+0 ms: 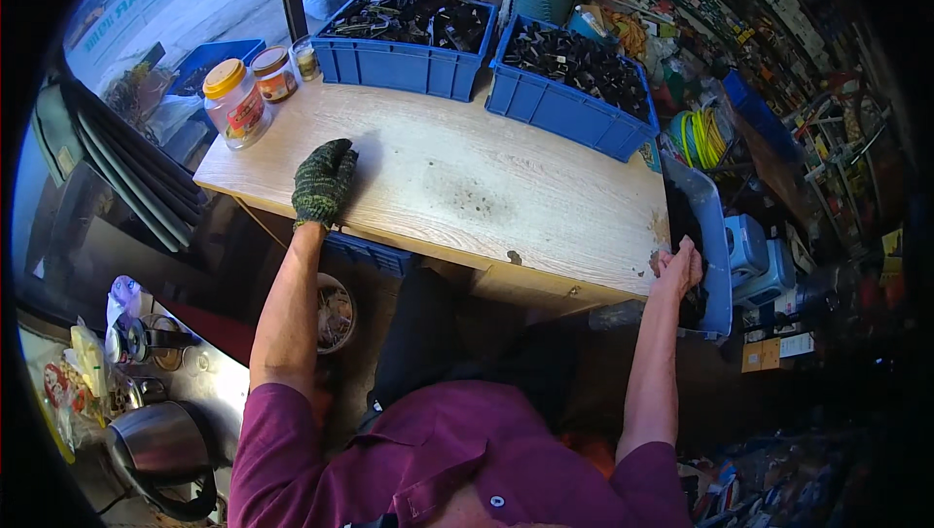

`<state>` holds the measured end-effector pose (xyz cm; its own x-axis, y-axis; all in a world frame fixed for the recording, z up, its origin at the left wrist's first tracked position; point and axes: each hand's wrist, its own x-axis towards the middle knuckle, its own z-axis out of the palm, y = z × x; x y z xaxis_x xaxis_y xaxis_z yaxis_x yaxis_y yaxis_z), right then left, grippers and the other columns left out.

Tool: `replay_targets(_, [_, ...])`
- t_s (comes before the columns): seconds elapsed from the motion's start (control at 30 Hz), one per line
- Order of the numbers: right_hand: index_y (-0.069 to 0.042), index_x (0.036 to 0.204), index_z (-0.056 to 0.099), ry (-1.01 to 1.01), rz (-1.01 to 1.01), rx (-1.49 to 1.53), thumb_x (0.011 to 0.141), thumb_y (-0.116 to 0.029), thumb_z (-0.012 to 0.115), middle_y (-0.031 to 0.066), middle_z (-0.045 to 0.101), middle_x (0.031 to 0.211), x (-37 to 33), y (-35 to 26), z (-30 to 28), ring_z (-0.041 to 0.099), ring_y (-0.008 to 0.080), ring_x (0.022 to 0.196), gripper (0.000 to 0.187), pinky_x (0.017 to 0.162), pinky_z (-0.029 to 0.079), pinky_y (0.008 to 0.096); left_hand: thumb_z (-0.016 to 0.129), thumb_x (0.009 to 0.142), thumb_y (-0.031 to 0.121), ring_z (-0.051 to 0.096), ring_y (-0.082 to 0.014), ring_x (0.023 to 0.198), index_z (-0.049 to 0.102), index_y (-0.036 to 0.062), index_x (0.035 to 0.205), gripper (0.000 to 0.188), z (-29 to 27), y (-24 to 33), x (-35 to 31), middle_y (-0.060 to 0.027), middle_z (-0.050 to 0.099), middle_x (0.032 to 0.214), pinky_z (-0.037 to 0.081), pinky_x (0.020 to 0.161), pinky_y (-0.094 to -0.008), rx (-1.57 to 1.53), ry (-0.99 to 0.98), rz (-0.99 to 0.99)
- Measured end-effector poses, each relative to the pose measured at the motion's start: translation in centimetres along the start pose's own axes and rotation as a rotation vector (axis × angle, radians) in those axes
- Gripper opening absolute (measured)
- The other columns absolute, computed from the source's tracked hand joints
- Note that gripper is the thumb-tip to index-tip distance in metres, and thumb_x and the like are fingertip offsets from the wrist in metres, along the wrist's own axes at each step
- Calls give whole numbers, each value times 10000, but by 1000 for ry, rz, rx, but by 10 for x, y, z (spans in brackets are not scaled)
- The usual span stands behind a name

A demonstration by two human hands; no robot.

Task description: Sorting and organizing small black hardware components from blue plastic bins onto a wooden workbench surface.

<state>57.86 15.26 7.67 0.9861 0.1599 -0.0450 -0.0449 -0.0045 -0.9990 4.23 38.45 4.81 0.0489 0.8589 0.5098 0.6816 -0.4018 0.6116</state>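
Note:
My left hand (326, 182), in a dark green and black knitted glove, rests on the left part of the wooden table (574, 207) near its front edge. Its fingers are curled together; whatever lies under them is hidden. At the table's right end, my bare right hand (681, 267) is closed, fingers bent inward, beside a blue tub (718, 236) with dark contents. I cannot make out what its fingers hold, if anything. Two blue crates, a left one (399, 69) and a right one (564, 111), stand along the far edge, full of small black parts.
A yellow-lidded jar (233, 105) and a brown-lidded jar (274, 75) stand at the far left corner. An electric kettle (165, 440) sits at the lower left. Below the table are a waste bucket (336, 314) and another blue crate (365, 254). Yellow-green cable (700, 137) lies coiled at right.

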Motion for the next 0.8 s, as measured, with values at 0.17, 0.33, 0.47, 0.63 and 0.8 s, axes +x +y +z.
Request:
replay_targets(0.17, [-29,997,672,38,-124,-14,890,-340,691,83,645,869,9,8,2,588,165,737,329,677,514,287,659,907,186,670,-294,1025,692,47,1118,255,-1,1,0,-158,702,1093,507,904,-369,47,-12,25])
replay_targets(0.33, [-18,998,677,40,-205,-66,884,-339,697,95,661,864,16,15,7,613,188,799,341,689,508,307,654,908,198,661,-311,1029,692,50,1117,259,-4,2,-3,-160,699,1091,506,907,-376,15,-16,-5])
replay_targets(0.47, [-65,1019,693,92,-316,-101,865,-381,714,64,637,860,52,31,-5,584,193,760,351,697,500,327,635,918,233,656,-319,1030,693,53,1116,274,-5,11,0,-168,696,1086,504,909,-388,68,-39,6])
replay_targets(0.63, [-42,969,682,97,-321,-135,853,-375,732,84,651,840,51,39,2,601,192,762,357,662,519,357,615,925,253,647,-341,1021,695,74,1112,271,-6,5,-2,-173,691,1067,504,902,-403,139,-27,33])
replay_targets(0.8, [-37,919,689,96,-378,-240,859,-404,713,73,662,818,51,36,2,600,182,752,373,700,509,340,644,907,252,656,-331,1012,699,84,1113,271,-4,4,0,-160,698,1065,513,898,-402,127,-17,29])
